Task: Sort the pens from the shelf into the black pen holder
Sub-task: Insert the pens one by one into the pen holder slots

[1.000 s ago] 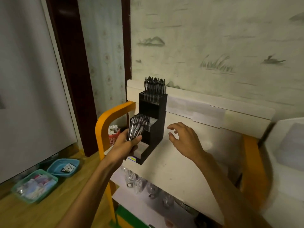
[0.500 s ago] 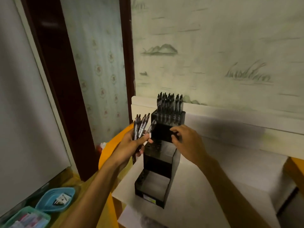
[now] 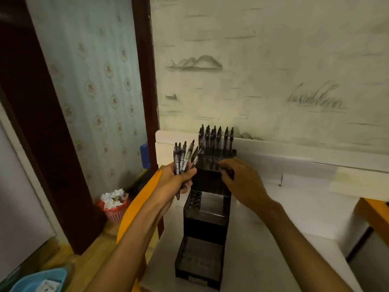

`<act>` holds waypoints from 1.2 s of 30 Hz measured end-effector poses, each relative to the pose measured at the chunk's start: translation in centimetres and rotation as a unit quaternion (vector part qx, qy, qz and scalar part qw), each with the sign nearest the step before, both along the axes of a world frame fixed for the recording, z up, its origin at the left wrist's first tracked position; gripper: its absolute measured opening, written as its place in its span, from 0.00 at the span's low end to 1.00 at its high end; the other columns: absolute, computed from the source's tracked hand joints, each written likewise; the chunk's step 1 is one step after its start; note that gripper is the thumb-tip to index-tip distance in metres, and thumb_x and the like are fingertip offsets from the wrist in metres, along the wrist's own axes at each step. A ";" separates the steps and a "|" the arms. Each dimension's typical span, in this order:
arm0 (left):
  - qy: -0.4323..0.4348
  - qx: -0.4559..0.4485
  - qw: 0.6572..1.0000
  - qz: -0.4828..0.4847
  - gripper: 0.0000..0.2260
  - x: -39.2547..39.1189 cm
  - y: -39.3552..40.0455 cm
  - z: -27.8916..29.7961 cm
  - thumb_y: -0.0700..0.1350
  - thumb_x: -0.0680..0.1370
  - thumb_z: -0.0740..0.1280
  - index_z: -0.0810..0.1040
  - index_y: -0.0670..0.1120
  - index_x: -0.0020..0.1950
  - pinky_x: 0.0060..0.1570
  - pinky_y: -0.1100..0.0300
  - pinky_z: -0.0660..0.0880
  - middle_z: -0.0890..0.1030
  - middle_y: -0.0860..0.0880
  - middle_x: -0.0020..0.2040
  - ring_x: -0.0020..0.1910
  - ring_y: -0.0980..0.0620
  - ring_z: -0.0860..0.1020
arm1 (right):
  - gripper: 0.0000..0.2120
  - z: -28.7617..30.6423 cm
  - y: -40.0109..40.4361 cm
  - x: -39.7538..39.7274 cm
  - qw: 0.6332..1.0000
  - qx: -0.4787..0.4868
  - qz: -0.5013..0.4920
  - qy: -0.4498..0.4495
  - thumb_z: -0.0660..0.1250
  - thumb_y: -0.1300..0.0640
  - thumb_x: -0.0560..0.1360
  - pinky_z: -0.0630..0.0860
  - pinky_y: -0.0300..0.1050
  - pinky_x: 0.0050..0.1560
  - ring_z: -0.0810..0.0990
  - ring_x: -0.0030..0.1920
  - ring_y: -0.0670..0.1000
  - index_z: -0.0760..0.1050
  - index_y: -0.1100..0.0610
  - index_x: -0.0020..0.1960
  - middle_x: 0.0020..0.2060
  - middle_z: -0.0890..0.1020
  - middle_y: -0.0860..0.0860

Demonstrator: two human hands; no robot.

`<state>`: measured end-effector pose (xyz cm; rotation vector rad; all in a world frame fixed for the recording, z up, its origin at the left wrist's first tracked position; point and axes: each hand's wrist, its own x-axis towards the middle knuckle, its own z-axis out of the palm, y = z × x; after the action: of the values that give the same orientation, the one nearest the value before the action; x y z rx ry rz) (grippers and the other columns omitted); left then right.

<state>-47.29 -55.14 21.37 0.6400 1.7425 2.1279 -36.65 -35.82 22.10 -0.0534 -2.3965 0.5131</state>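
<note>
Left hand [image 3: 175, 178] grips spare pens [image 3: 183, 158] upright at frame centre for feeding, right hand [image 3: 240, 179] fingers curl on the black pen holder [image 3: 205, 216] top tier, apparently steadying it.

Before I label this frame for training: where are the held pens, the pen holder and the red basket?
held pens [image 3: 182, 157], head view, on the barrels above the fist
pen holder [image 3: 205, 225], head view, on the middle tier's front wall
red basket [image 3: 114, 213], head view, on its side mesh
</note>
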 end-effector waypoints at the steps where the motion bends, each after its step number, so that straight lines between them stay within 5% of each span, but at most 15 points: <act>1: -0.005 0.003 1.000 -0.008 0.06 -0.3 0.3 0.2 0.38 0.77 0.73 0.79 0.42 0.52 0.23 0.64 0.68 0.79 0.47 0.33 0.30 0.53 0.77 | 0.09 0.1 -0.3 -0.1 1.000 -0.001 -0.008 0.005 0.67 0.56 0.79 0.77 0.40 0.49 0.76 0.47 0.44 0.78 0.50 0.59 0.50 0.78 0.43; 8: 0.012 0.005 0.998 -0.057 0.08 -2.3 1.7 0.7 0.40 0.78 0.71 0.79 0.42 0.56 0.27 0.59 0.78 0.86 0.45 0.44 0.40 0.45 0.85 | 0.10 1.8 -1.8 -1.7 0.998 -0.028 -0.048 0.031 0.66 0.57 0.79 0.77 0.42 0.55 0.79 0.52 0.47 0.79 0.54 0.60 0.53 0.82 0.49; 14: 0.059 0.011 0.996 -0.071 0.08 -3.8 2.5 1.1 0.42 0.77 0.72 0.79 0.42 0.54 0.28 0.63 0.77 0.86 0.45 0.42 0.38 0.48 0.85 | 0.07 3.0 -3.1 -3.0 0.979 -0.197 -0.020 0.048 0.68 0.53 0.79 0.71 0.24 0.46 0.79 0.46 0.34 0.82 0.52 0.54 0.45 0.83 0.39; 19: 0.080 0.006 0.993 -0.086 0.07 -3.9 2.7 0.9 0.44 0.77 0.73 0.79 0.46 0.53 0.30 0.64 0.77 0.86 0.47 0.42 0.38 0.49 0.85 | 0.06 3.3 -3.8 -3.8 0.954 -0.294 -0.008 0.059 0.69 0.50 0.77 0.75 0.28 0.41 0.82 0.42 0.40 0.83 0.51 0.47 0.40 0.84 0.41; 24: 0.083 0.012 0.992 -0.098 0.06 -4.0 3.0 1.0 0.44 0.78 0.72 0.79 0.46 0.52 0.30 0.63 0.78 0.86 0.46 0.42 0.37 0.48 0.85 | 0.07 2.9 -4.3 -4.5 0.893 -0.444 0.025 0.076 0.69 0.53 0.77 0.80 0.37 0.47 0.85 0.46 0.48 0.83 0.55 0.48 0.42 0.86 0.50; 30: 0.052 0.031 0.993 -0.102 0.06 -4.8 3.3 1.4 0.46 0.80 0.68 0.78 0.47 0.56 0.30 0.57 0.80 0.86 0.47 0.45 0.38 0.44 0.85 | 0.09 3.9 -3.6 -5.2 0.848 -0.511 0.017 0.140 0.67 0.55 0.79 0.81 0.39 0.44 0.85 0.44 0.52 0.81 0.61 0.52 0.43 0.86 0.56; 34: 0.096 -0.022 0.995 -0.031 0.10 -6.1 2.9 0.9 0.49 0.80 0.67 0.76 0.46 0.58 0.23 0.57 0.75 0.84 0.50 0.38 0.28 0.54 0.80 | 0.07 4.9 -1.3 -4.9 0.860 -0.480 -0.016 0.174 0.67 0.56 0.79 0.82 0.42 0.43 0.84 0.41 0.49 0.80 0.60 0.52 0.41 0.85 0.53; 36: 0.127 -0.053 0.991 0.003 0.12 -6.5 2.8 0.7 0.51 0.79 0.68 0.77 0.46 0.59 0.33 0.43 0.77 0.82 0.45 0.38 0.30 0.56 0.78 | 0.06 5.2 -0.4 -5.1 0.879 -0.440 -0.038 0.179 0.67 0.56 0.79 0.83 0.45 0.46 0.84 0.42 0.51 0.80 0.57 0.52 0.41 0.85 0.53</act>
<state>-53.80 -52.33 22.08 0.9090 1.9749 2.0142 -41.73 -36.23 27.30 -0.4102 -1.6260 1.3989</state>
